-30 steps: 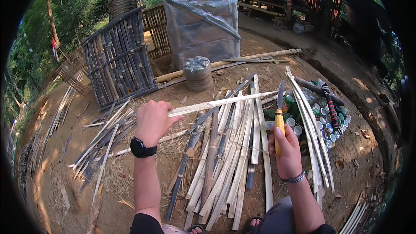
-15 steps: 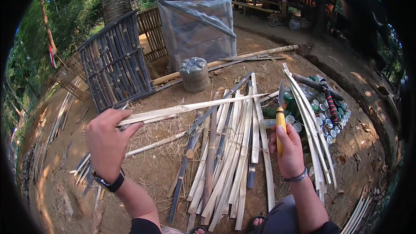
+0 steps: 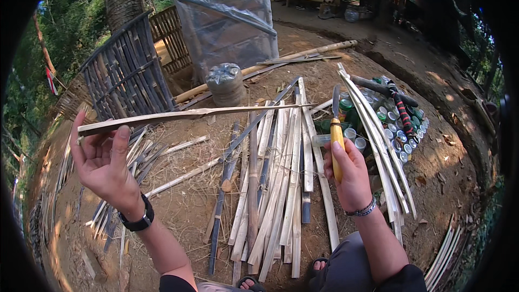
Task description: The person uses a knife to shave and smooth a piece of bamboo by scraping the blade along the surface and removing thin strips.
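Held up in my left hand [image 3: 111, 165] is a long, thin bamboo strip [image 3: 216, 111], its near end between thumb and fingers, palm turned upward. The strip stretches almost level to the right, narrowing to a fine tip above the pile. My right hand [image 3: 350, 177] is closed round the yellow handle of a knife [image 3: 337, 146], blade pointing up and away. Between the hands, split bamboo strips [image 3: 281, 184], pale and dark, lie fanned out on the ground. The knife and the strip are apart.
More pale strips [image 3: 373, 140] lean over a patch of upturned glass bottles [image 3: 397, 140] at the right. A stuffed plastic bottle [image 3: 226, 89] stands before a plastic-wrapped structure [image 3: 224, 27]. At the far left stands a dark bamboo lattice panel [image 3: 124, 73]. Shavings [image 3: 178, 162] litter the dirt.
My left hand has rolled over to palm up and shifted left, turning the strip so a darker side shows. My right hand keeps its grip on the knife. The view has shifted slightly.
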